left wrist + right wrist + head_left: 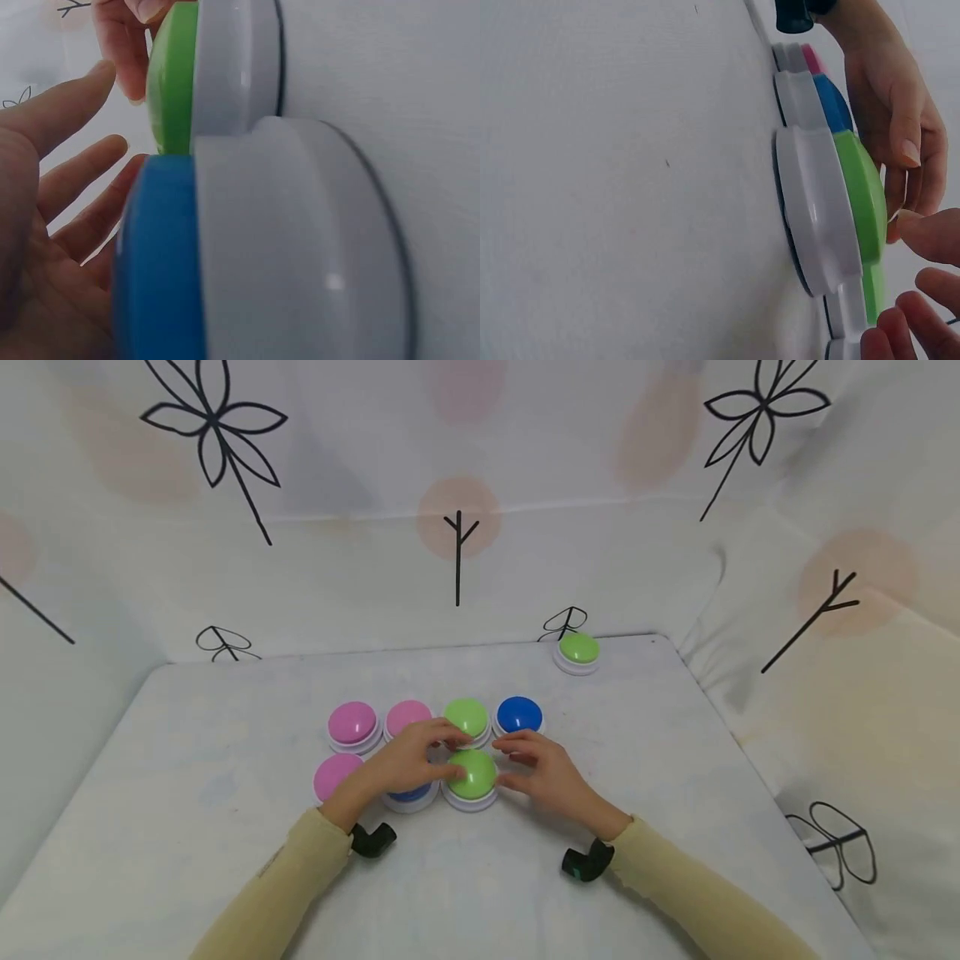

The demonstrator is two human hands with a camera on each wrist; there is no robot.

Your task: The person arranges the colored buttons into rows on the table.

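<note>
Round push buttons with white bases stand in two rows. My left hand hovers over a front blue button, partly hiding it, its thumb beside the front green button. On that button's other side, my right hand has its fingers loosely bent and its thumb close to the green dome; whether it touches is unclear. Neither hand grips anything. Behind are another green button and a blue button. In the left wrist view, the left hand's fingers spread beside the blue dome.
Two pink buttons stand at the back left, one partly covered by the left hand, with a third pink button in front. A lone green button sits at the far edge of the white table. Patterned cloth hangs around it.
</note>
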